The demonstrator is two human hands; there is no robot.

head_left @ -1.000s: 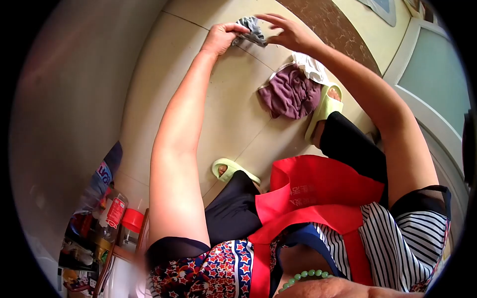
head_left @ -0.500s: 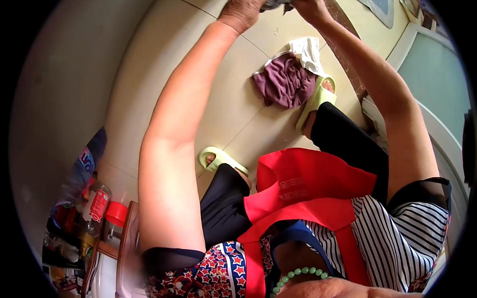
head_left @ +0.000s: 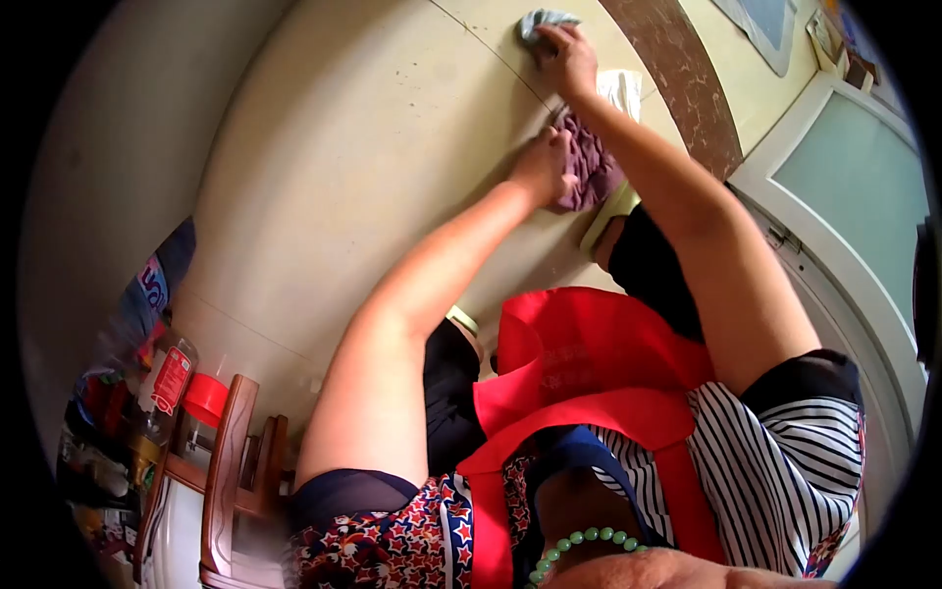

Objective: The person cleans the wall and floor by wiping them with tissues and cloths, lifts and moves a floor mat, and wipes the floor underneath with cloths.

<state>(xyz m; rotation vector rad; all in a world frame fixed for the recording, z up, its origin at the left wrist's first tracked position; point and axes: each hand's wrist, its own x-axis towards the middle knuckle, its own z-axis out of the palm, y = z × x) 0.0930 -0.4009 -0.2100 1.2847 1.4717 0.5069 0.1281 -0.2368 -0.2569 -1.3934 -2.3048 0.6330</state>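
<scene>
My right hand (head_left: 569, 67) is closed on a crumpled grey-white cloth (head_left: 546, 24), low over the tiled floor at the top of the view. My left hand (head_left: 543, 169) is lower, its fingers curled at the left edge of a bunched purple cloth (head_left: 591, 175), which looks pinched there, though the fingertips are partly hidden. A white cloth (head_left: 620, 93) lies against the purple one, partly behind my right wrist.
The beige tiled floor (head_left: 392, 128) has small dark specks and a brown marble strip (head_left: 677, 69). A frosted-glass door (head_left: 844, 157) stands at right. At lower left are a wooden chair (head_left: 228, 442), a bottle (head_left: 169, 388) and a red-lidded jar (head_left: 206, 398).
My hands, together at the top edge before, have separated. The left came down and right to the purple cloth. The right moved down and left with the grey-white cloth.
</scene>
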